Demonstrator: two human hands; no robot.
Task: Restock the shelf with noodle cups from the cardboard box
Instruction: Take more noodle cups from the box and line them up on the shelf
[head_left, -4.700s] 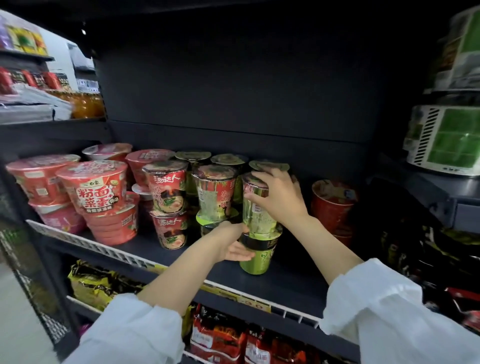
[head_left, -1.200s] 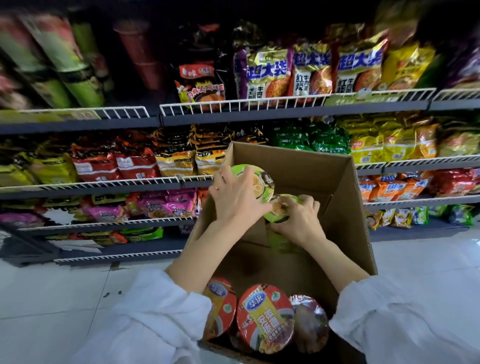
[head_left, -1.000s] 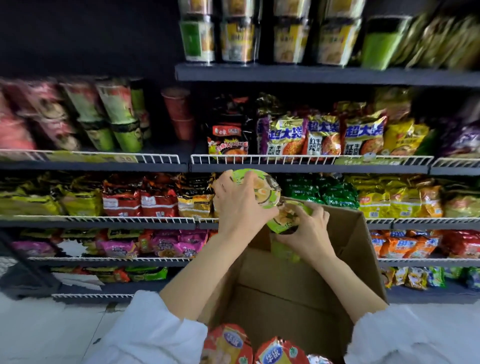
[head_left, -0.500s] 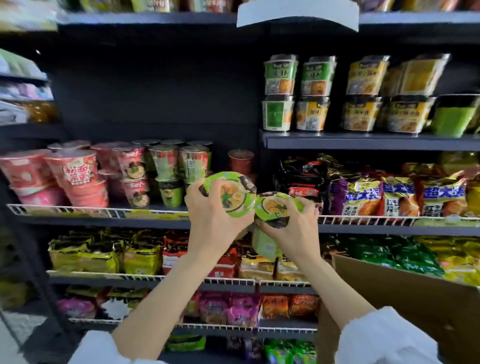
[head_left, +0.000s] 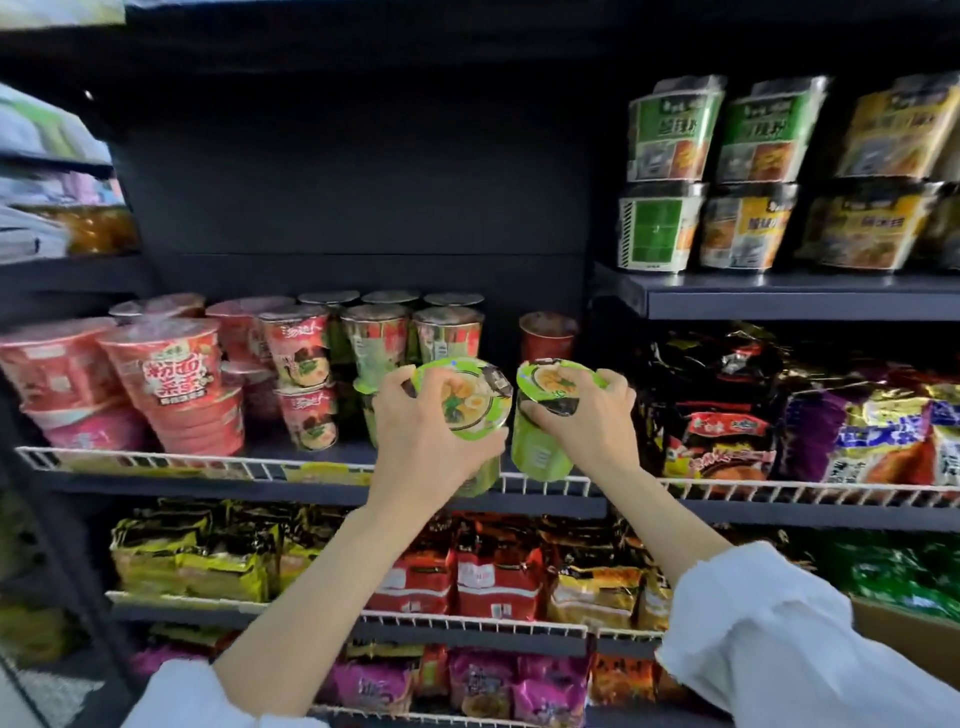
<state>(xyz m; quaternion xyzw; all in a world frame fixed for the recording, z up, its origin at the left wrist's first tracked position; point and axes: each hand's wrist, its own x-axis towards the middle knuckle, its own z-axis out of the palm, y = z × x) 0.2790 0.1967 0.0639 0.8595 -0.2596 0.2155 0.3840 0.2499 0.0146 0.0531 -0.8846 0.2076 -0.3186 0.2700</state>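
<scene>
Two green noodle cups held in front of the shelf (head_left: 311, 486) rail, long axes near upright, foil lids tipped toward the camera — left hand (head_left: 421, 441) curled round the left cup (head_left: 470, 402), right hand (head_left: 597, 421) gripping the right cup (head_left: 540, 447) at its rim — both cylindrical, glossy, tapered.

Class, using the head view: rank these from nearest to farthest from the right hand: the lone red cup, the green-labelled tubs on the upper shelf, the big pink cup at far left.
1. Red cup, just above the right hand.
2. Green tubs, upper right shelf.
3. Pink cup, far left.
</scene>
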